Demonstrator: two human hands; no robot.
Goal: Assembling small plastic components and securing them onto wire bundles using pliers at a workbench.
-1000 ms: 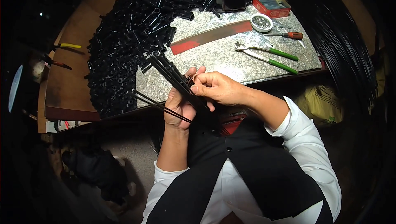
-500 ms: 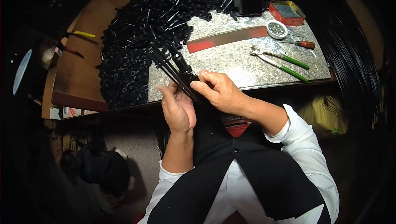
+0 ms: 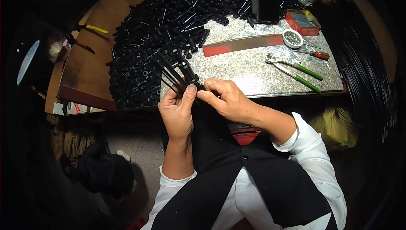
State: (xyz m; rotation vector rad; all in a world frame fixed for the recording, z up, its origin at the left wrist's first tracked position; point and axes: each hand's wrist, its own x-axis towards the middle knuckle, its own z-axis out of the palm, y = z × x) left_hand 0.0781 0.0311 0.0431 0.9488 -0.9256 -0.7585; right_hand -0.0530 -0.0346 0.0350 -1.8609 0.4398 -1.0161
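A folded black umbrella frame (image 3: 185, 69), with a bundle of thin ribs and a thicker black tube piece, is held upright at a tilt over the table's front edge. My left hand (image 3: 175, 112) closes round the ribs from the left, thumb on top. From the right, my right hand (image 3: 228, 100) pinches the frame just below the tube piece, thumb against curled fingers. A thin pale strand, perhaps wire, shows by those fingers. The lower end of the frame disappears against my dark clothing.
Behind lies a big heap of black tube parts (image 3: 144, 48). On the speckled board (image 3: 241, 75) are a red-and-brown strip (image 3: 243, 45), green-handled pincers (image 3: 296, 72), a screwdriver (image 3: 319, 55), a white bowl (image 3: 292, 38) and a red tin (image 3: 303, 31). A phone (image 3: 268, 1) stands behind. Black rods (image 3: 368, 69) hang right.
My left hand was spread beside the ribs and is now closed round them, thumb across. My right hand keeps its pinch. The whole view has shifted slightly.
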